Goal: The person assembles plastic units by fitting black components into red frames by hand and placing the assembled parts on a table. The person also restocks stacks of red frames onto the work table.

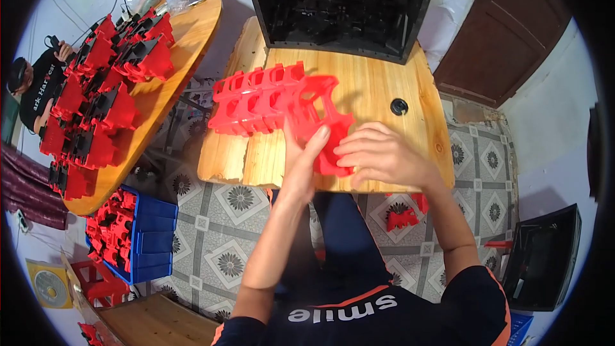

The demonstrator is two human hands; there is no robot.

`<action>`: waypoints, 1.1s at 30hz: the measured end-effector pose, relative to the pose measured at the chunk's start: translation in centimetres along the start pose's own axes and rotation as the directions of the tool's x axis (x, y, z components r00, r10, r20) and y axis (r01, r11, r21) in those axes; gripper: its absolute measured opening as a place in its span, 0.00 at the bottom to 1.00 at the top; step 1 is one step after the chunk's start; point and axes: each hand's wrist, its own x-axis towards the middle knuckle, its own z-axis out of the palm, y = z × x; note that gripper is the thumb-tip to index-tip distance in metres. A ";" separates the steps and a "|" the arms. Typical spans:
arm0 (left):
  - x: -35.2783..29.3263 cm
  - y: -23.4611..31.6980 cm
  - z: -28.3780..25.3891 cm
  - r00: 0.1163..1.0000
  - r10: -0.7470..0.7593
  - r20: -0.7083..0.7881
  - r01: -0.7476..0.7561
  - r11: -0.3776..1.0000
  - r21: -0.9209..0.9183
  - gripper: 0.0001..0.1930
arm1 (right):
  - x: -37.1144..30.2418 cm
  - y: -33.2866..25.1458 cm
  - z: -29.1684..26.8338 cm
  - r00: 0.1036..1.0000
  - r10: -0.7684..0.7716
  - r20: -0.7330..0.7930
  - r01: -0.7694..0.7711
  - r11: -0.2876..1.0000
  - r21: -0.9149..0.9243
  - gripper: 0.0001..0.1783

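Observation:
At the near edge of the wooden table, my left hand grips a red plastic part, its thumb lying along the part's side. From the other side my right hand has its fingers bent against the same part. Just left of my left hand stand several red plastic parts of similar open-framed shape, set close together in rows. A small round black piece lies on the tabletop to the right of my hands. The inner side of the held part is partly hidden by my fingers.
A large black crate stands at the table's far side. On another wooden table at left are many red-and-black assemblies. Below it sits a blue bin of red parts. A red piece lies on the tiled floor.

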 end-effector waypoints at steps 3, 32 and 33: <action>-1.6 -1.8 -3.1 1.000 -0.010 0.011 0.013 0.956 -0.294 0.53 | 3.4 5.7 0.5 0.921 0.373 0.115 -0.340 0.624 0.704 0.17; -13.6 -4.7 -8.0 0.986 -0.150 -0.068 0.125 0.949 -0.291 0.44 | -5.9 3.3 6.8 0.493 0.870 -0.003 -0.763 0.435 0.478 0.12; -13.6 -4.8 -7.9 0.987 -0.141 -0.078 0.113 0.951 -0.288 0.43 | -5.5 2.3 7.3 0.592 0.806 -0.025 -0.772 0.575 0.270 0.13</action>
